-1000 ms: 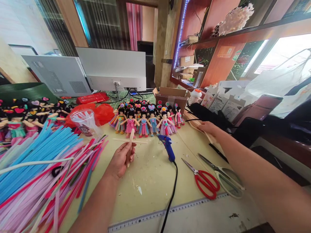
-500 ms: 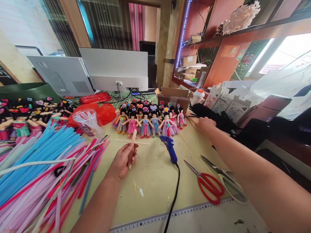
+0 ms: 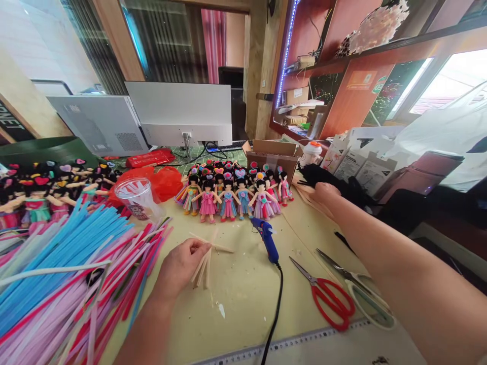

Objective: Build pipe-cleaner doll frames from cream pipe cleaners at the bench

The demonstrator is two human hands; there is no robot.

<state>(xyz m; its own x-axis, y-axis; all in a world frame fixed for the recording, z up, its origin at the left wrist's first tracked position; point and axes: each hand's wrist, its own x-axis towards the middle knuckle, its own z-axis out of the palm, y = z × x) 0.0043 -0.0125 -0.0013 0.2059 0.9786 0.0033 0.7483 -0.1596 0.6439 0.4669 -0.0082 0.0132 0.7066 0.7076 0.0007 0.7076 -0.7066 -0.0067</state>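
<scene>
My left hand (image 3: pixel 186 261) pinches several beige pipe cleaners (image 3: pixel 204 269) between thumb and fingers, low over the table. They fan out below the fingertips, and one more lies crosswise at the top. At the back right, my right hand (image 3: pixel 327 193) has its fingers curled down beside beige pipe cleaners (image 3: pixel 306 197) and a black fuzzy bundle (image 3: pixel 321 175); what its fingertips grip is hidden. A blue glue gun (image 3: pixel 266 239) lies between my hands. Small dolls in colourful dresses (image 3: pixel 228 195) stand in rows behind it.
Red-handled scissors (image 3: pixel 333 304) and white-handled scissors (image 3: pixel 369 299) lie under my right forearm. Coloured pipe cleaners (image 3: pixel 76 274) are heaped at left, near a plastic cup (image 3: pixel 135 195) and more dolls (image 3: pixel 38 197). A ruler (image 3: pixel 289 347) runs along the front; a cardboard box (image 3: pixel 274 154) stands behind.
My left hand has turned and lowered, so the beige pipe cleaners now splay downward instead of standing up in a cross. My right hand stays at the back right, its fingers curled further in.
</scene>
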